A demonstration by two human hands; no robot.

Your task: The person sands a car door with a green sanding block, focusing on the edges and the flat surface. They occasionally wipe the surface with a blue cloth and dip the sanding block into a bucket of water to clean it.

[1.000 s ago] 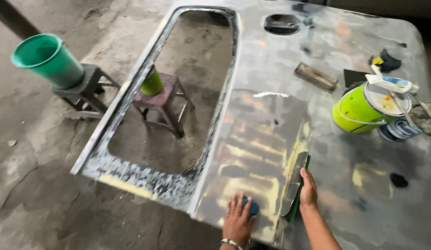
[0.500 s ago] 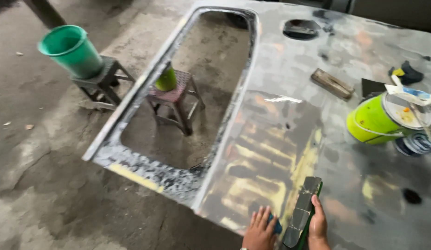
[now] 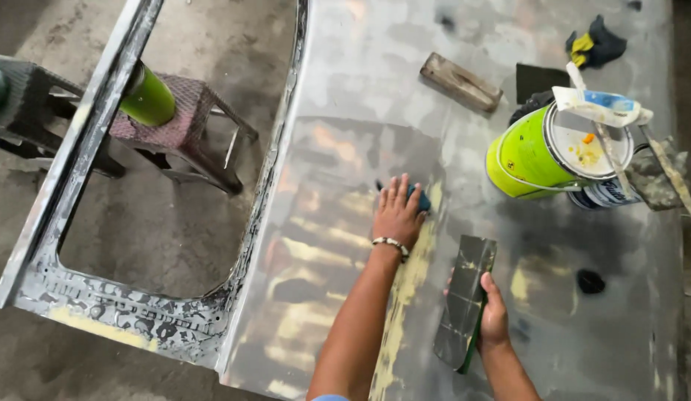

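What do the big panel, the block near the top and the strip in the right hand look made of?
Panel: likely sheet metal, sanded bare grey with yellowish filler patches and a dull sheen.
Block: looks like wood, brown and worn at the edges.
Strip in the right hand: thin, dark and slightly bent, probably sandpaper on a flexible backing; hard to confirm.

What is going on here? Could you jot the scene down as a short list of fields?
Setting: bare metal car door panel lying flat over stools on a concrete floor
Left hand: pressed flat on the panel, over a small blue pad
Right hand: grips a dark flat sanding board, tilted on edge
Panel surface: grey with yellowish filler patches
Nearby: green tin with lid on, wooden block, dark sandpaper sheet
Under the panel: woven stool
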